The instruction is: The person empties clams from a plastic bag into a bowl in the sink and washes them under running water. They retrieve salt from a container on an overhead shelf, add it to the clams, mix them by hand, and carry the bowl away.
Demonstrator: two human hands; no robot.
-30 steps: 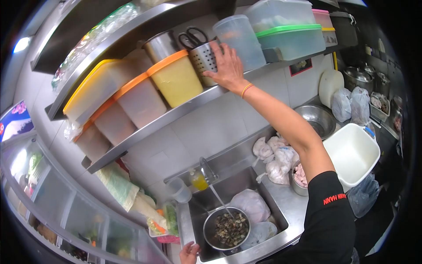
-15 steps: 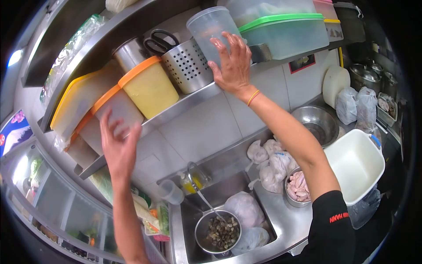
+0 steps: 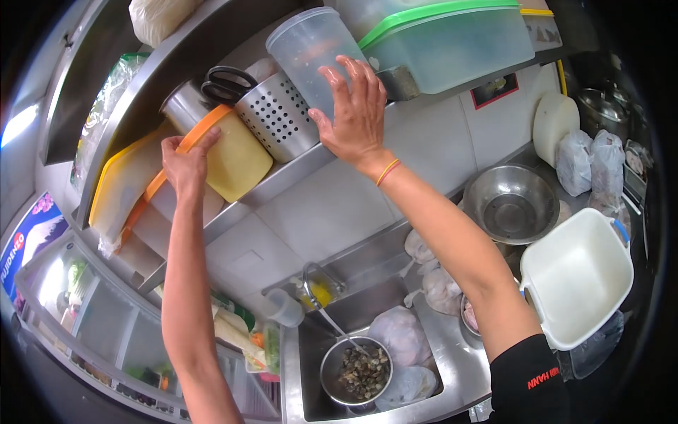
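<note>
My left hand (image 3: 186, 161) is closed on the orange lid edge of a plastic container (image 3: 241, 159) with pale yellow contents. The thumb lies over the rim, and the other fingers are partly hidden behind it. My right hand (image 3: 355, 124) rests with spread fingers against a round translucent plastic container (image 3: 311, 49) with a lid. Between my hands stands a perforated metal utensil holder (image 3: 279, 116), and black-handled scissors (image 3: 229, 85) lie beside it. A metal canister (image 3: 182, 102) sits behind the yellow container. All of these stand on the metal shelf (image 3: 258, 187).
Below is a sink (image 3: 311, 353) with a pot of shellfish (image 3: 364, 371) under a running faucet (image 3: 321, 304), next to plastic bags (image 3: 401, 336). On the right are a metal bowl (image 3: 512, 205) and a white basin (image 3: 579, 275). A glass-door fridge (image 3: 106, 311) stands left.
My left hand has moved up and taken hold of the orange lid edge. My right hand stays spread at the round container. The view has shifted slightly.
</note>
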